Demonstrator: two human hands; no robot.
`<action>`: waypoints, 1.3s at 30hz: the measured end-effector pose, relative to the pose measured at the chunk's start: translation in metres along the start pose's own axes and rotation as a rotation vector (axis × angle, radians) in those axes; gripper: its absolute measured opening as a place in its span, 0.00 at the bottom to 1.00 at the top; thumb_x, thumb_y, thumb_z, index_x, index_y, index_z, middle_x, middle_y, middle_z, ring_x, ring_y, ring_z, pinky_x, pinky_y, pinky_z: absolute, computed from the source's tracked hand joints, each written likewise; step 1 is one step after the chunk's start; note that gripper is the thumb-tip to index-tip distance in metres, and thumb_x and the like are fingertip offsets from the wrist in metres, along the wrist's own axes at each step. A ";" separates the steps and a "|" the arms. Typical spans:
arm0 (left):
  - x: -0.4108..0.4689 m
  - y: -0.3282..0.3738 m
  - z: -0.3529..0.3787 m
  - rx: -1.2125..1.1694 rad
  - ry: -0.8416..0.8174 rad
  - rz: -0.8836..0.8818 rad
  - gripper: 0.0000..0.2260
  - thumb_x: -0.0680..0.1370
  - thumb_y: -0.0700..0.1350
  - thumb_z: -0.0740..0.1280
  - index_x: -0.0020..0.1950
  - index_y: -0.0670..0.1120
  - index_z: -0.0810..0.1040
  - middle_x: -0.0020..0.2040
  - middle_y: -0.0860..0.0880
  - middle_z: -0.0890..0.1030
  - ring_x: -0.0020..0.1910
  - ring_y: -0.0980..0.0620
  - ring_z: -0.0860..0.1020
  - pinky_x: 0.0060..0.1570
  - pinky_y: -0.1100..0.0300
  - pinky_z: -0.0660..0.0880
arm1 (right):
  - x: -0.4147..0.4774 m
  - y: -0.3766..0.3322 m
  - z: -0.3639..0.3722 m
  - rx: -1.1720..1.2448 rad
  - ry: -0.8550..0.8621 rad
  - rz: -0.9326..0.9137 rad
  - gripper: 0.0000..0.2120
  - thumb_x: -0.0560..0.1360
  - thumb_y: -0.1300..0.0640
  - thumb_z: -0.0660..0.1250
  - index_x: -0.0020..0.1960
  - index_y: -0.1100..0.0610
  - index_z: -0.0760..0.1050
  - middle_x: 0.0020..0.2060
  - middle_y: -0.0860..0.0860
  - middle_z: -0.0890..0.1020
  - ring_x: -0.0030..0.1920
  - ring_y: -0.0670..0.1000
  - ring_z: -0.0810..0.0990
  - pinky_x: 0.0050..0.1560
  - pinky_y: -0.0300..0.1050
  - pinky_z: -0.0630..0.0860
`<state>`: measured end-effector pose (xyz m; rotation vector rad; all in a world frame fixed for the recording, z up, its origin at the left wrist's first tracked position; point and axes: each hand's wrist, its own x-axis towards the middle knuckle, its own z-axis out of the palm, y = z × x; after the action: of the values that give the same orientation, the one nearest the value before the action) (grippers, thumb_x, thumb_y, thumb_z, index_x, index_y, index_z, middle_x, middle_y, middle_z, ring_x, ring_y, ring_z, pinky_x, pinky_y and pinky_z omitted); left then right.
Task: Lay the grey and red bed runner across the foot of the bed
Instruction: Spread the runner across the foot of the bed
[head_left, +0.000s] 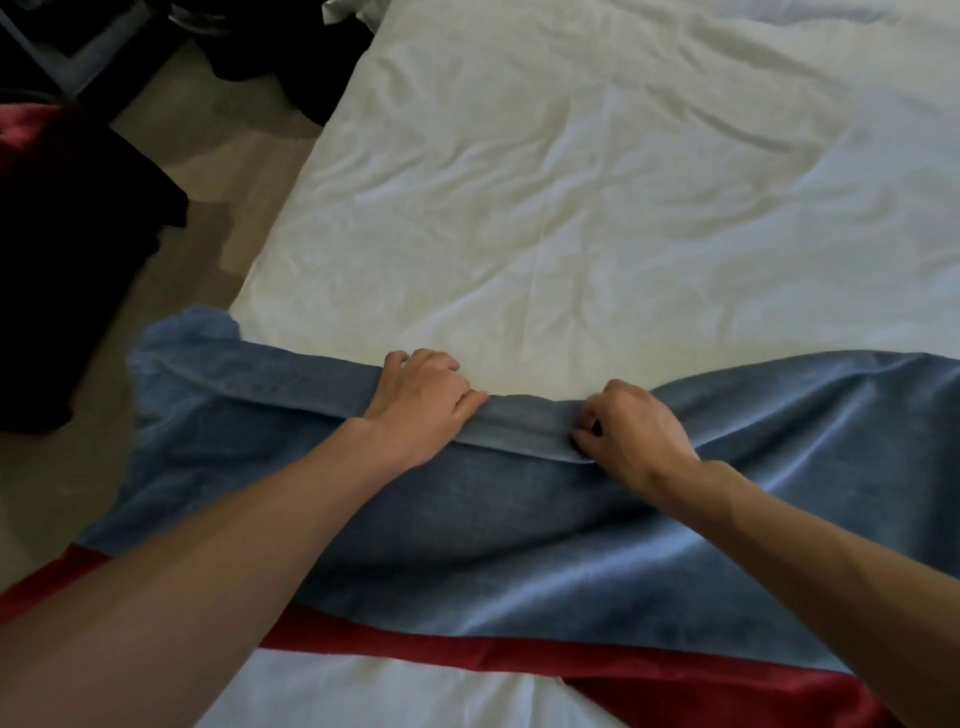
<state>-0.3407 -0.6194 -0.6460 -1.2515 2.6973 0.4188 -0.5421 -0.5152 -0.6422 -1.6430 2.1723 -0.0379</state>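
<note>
Hands, two of them, on one bed runner, grey-blue with a red band along its near side. Left hand curls over the rolled far edge, fingers closed round the fold. Right hand pinches the same fold, fingertips tight on the cloth. The runner lies rumpled across the near end of the white bed, its left end bunched over the mattress corner. Beyond the fold, creased sheet, wide and bare. Pale floor runs along the left side, with dark clothing heaped there.
</note>
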 end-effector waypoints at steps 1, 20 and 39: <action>0.000 0.000 0.001 0.023 -0.019 0.016 0.16 0.80 0.55 0.56 0.43 0.49 0.78 0.51 0.51 0.77 0.56 0.49 0.73 0.61 0.49 0.63 | 0.000 -0.001 0.002 0.008 0.002 -0.016 0.06 0.73 0.54 0.67 0.47 0.56 0.77 0.47 0.52 0.75 0.49 0.55 0.74 0.47 0.49 0.75; 0.020 -0.009 -0.004 -0.024 0.060 0.085 0.03 0.77 0.44 0.59 0.43 0.48 0.66 0.34 0.52 0.74 0.35 0.50 0.71 0.53 0.51 0.65 | 0.035 0.002 -0.005 -0.137 0.066 -0.057 0.04 0.72 0.55 0.63 0.41 0.53 0.75 0.39 0.50 0.74 0.41 0.53 0.71 0.47 0.48 0.65; 0.112 -0.066 -0.024 0.051 0.269 0.003 0.11 0.79 0.50 0.54 0.48 0.45 0.72 0.46 0.45 0.74 0.44 0.43 0.72 0.48 0.49 0.60 | 0.128 0.005 -0.024 -0.059 0.254 0.025 0.10 0.74 0.48 0.67 0.41 0.53 0.71 0.37 0.50 0.75 0.40 0.55 0.73 0.44 0.48 0.62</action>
<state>-0.3626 -0.7486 -0.6626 -1.3796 2.9076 0.1921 -0.5824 -0.6374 -0.6609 -1.7235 2.4019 -0.1870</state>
